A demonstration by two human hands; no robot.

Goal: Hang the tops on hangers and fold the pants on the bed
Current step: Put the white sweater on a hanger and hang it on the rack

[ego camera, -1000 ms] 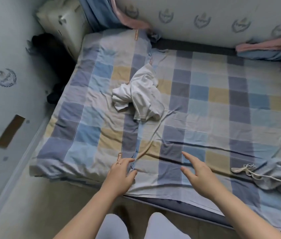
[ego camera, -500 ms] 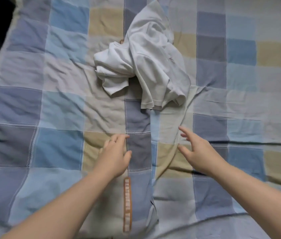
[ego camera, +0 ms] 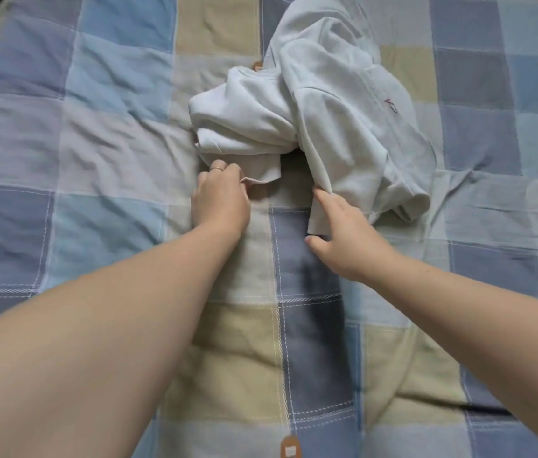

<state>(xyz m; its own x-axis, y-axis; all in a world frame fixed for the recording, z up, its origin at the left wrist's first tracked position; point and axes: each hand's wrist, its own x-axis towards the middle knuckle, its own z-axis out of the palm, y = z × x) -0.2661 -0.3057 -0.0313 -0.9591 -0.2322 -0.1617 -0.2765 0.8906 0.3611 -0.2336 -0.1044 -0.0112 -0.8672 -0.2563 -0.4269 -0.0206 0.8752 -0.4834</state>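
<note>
White cotton top (ego camera: 337, 120) lay crumpled at the far middle of the checked bed (ego camera: 102, 153). The left hand (ego camera: 219, 196) pinched its near hem, grip closed; the right hand (ego camera: 347, 236) touched another edge, its fingers partly hidden beneath.

One crumpled white top (ego camera: 323, 107) lies on one checked quilt (ego camera: 102, 133), two hands, left (ego camera: 220, 198) and right (ego camera: 348, 234), at its near hems.

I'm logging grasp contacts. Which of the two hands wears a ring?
The left hand, pinching the near hem of the crumpled white top; a thin ring shows on one finger. The right hand, at the other hem flap, is bare.
</note>
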